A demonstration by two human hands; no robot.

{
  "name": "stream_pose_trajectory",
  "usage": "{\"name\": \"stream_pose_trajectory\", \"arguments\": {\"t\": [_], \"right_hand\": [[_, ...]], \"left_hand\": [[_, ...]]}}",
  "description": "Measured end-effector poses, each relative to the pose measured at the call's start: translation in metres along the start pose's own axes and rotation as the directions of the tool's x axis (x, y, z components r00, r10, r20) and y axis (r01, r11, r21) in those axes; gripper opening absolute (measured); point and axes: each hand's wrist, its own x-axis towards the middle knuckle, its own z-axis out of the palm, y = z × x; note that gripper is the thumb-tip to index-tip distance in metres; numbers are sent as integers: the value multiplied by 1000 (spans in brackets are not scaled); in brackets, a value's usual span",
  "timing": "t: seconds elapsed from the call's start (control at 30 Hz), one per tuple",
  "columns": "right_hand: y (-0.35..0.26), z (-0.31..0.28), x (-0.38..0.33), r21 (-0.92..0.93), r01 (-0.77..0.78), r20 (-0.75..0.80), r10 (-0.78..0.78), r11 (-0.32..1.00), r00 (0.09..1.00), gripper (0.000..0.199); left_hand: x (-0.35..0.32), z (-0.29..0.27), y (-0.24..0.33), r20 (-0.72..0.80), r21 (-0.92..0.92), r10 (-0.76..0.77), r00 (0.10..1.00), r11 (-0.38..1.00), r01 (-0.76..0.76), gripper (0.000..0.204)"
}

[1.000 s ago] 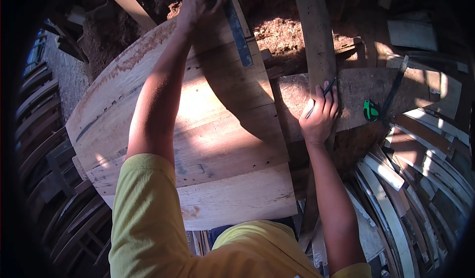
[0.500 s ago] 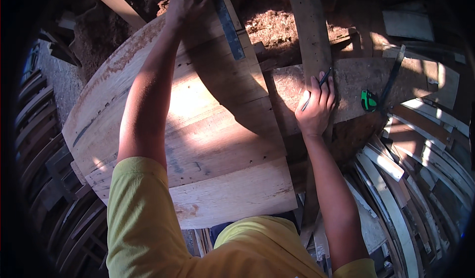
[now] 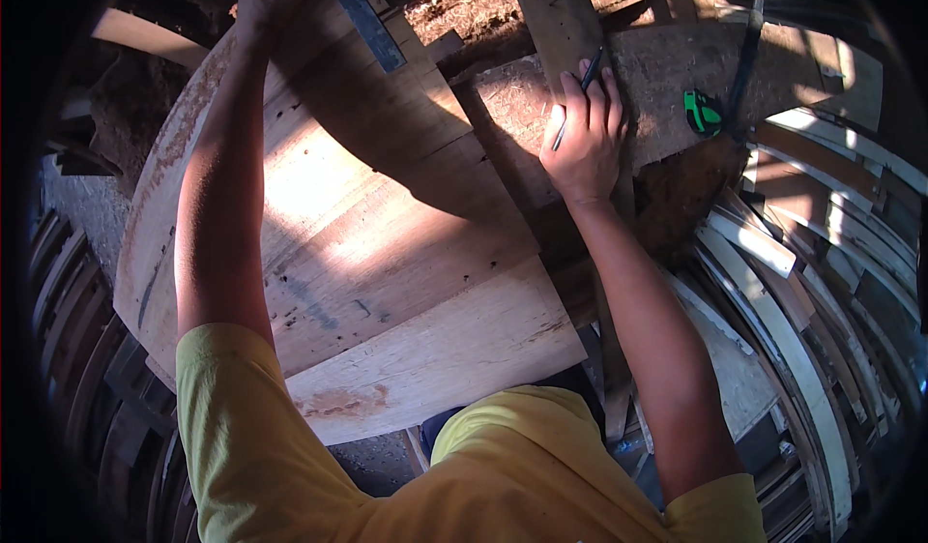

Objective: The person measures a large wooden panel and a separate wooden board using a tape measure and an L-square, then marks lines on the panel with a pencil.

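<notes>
My left hand (image 3: 271,3) lies at the far end of a broad wooden panel (image 3: 406,282) with a curved left edge. Its fingers look spread, though shadow and the picture's upper edge hide part of them. Close beside it, a dark metal ruler (image 3: 370,23) rests on the panel. My right hand (image 3: 587,146) is closed around a slim dark pencil (image 3: 593,67), which pokes out on both sides of the fingers. That hand rests on a long narrow plank (image 3: 553,11) to the right of the panel.
A green and black tape measure (image 3: 702,113) sits on a wide board (image 3: 677,69) at right, near a dark flat bar (image 3: 744,64). Many wood strips (image 3: 773,340) are piled at right, with more curved pieces (image 3: 77,340) at left. Shavings (image 3: 469,3) lie beyond the panel.
The whole view has shifted and turned a little, so panel, ruler and both hands appear higher and farther left. The pencil stays in my right hand, still on the plank.
</notes>
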Motion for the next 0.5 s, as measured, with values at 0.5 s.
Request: {"name": "stream_pose_trajectory", "arguments": {"t": [0.5], "right_hand": [[0, 3, -4, -11, -15, -3, 15, 1000, 1000, 43]], "left_hand": [[0, 6, -7, 4, -5, 56, 998, 998, -56, 39]]}}
